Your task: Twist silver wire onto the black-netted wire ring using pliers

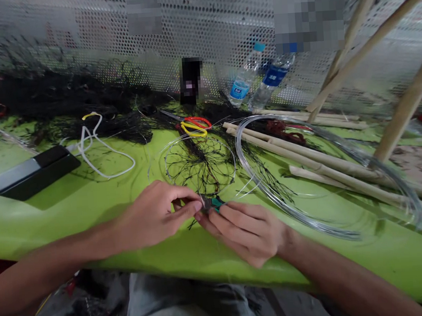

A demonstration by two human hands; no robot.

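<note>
My left hand [157,213] and my right hand [246,227] meet at the near edge of a bright green table [93,217]. My left fingers pinch the near rim of a small wire ring [199,166] strung with black netting. My right hand is closed on small pliers with teal handles [215,203], whose jaws sit at the same spot on the ring.
A large coil of silver wire [326,170] lies to the right over several bamboo sticks [326,170]. Scissors with red and yellow handles [193,125] lie behind the ring. A dark flat case [33,171], a white cable [99,150], black netting and two water bottles [259,78] are further back.
</note>
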